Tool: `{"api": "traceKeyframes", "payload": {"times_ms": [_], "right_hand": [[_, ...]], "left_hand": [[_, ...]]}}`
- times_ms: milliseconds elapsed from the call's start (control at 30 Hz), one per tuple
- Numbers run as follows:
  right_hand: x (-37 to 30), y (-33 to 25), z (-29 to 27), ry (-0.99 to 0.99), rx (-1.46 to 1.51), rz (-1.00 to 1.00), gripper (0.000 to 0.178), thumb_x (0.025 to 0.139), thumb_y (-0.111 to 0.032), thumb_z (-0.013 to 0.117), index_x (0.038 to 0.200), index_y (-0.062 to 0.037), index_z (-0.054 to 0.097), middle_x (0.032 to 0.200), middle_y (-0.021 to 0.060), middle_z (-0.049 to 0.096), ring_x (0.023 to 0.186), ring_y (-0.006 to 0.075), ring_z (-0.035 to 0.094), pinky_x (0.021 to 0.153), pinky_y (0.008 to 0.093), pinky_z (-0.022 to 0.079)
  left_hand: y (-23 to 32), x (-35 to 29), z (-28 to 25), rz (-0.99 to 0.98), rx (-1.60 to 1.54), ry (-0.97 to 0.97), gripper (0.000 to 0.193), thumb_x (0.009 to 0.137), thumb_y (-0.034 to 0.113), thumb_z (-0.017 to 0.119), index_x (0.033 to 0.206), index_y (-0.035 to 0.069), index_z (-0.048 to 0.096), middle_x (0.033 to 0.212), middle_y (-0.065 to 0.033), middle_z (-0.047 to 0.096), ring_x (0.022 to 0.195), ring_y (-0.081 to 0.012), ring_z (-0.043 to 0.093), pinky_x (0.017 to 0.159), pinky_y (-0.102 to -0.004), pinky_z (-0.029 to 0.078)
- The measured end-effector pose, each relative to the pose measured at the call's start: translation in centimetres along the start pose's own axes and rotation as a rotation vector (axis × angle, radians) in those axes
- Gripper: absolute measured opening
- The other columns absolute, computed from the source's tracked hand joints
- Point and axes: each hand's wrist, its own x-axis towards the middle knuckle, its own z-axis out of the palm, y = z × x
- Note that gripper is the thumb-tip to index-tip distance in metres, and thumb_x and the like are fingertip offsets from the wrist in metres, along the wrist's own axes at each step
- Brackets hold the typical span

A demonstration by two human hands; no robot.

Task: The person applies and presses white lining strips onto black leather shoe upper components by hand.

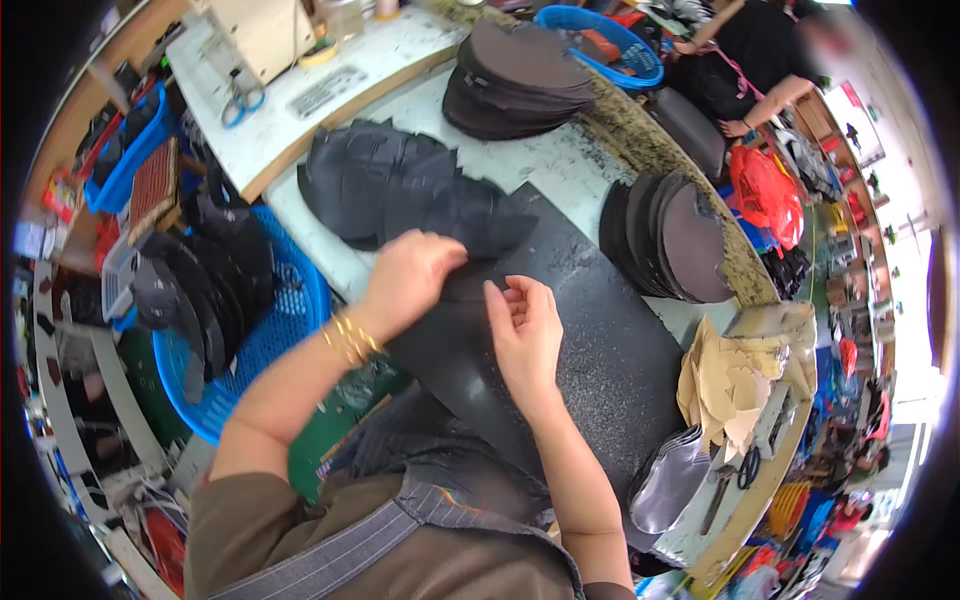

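A thin dark brown sheet piece [476, 283] lies on the black work mat [600, 350], between my hands. My left hand [408, 278], with gold bangles at the wrist, is closed in a pinch at the piece's far left edge. What its fingertips grip is hard to make out. On the piece's right, my right hand [526, 330] has loosely curled fingers, with the thumb apart from them and nothing visible between. Just beyond my left hand, overlapping black cut pieces [400, 185] spread across the table.
Dark stacked pieces stand at the back [520, 75] and right [690, 240]. Brown paper patterns [730, 385], silvery sheets [668, 485] and black-handled scissors [748, 468] lie near right. A loaded blue basket [300, 290] is at left. Another person [745, 70] sits far right.
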Motion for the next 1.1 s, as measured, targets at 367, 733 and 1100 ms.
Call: {"api": "traceKeyframes", "payload": {"times_ms": [367, 733, 1100], "right_hand": [[-6.3, 0.3, -8.9, 0.491, 0.183, -0.086, 0.033, 0.085, -0.006, 0.068, 0.109, -0.004, 0.046, 0.068, -0.0014, 0.043, 0.055, 0.0064, 0.039, 0.048, 0.0235, 0.035], [-9.6, 5.1, -23.8, 0.655, -0.869, 0.086, 0.011, 0.087, -0.012, 0.06, 0.091, -0.002, 0.058, 0.084, 0.0153, 0.059, 0.075, 0.0347, 0.059, 0.063, 0.0424, 0.046], [-5.4, 15.1, -29.2, 0.157, -0.966, 0.414, 0.041, 0.08, -0.036, 0.067, 0.092, 0.0022, 0.062, 0.103, 0.024, 0.058, 0.104, 0.0427, 0.053, 0.091, 0.0488, 0.042]], "left_hand": [[11.3, 1.7, -2.5, -0.471, -1.237, 0.125, 0.011, 0.087, 0.005, 0.064, 0.098, 0.002, 0.064, 0.091, 0.0004, 0.064, 0.085, -0.007, 0.058, 0.08, -0.0221, 0.046], [10.6, -1.2, 1.1, 0.424, -0.252, -0.394, 0.04, 0.072, 0.018, 0.074, 0.106, 0.001, 0.061, 0.12, -0.0171, 0.057, 0.116, -0.0359, 0.051, 0.097, -0.0429, 0.041], [14.2, -5.1, 6.1, 0.893, -0.142, -0.585, 0.027, 0.076, 0.014, 0.067, 0.096, -0.003, 0.063, 0.107, -0.0188, 0.063, 0.105, -0.0317, 0.06, 0.093, -0.0389, 0.048]]}}
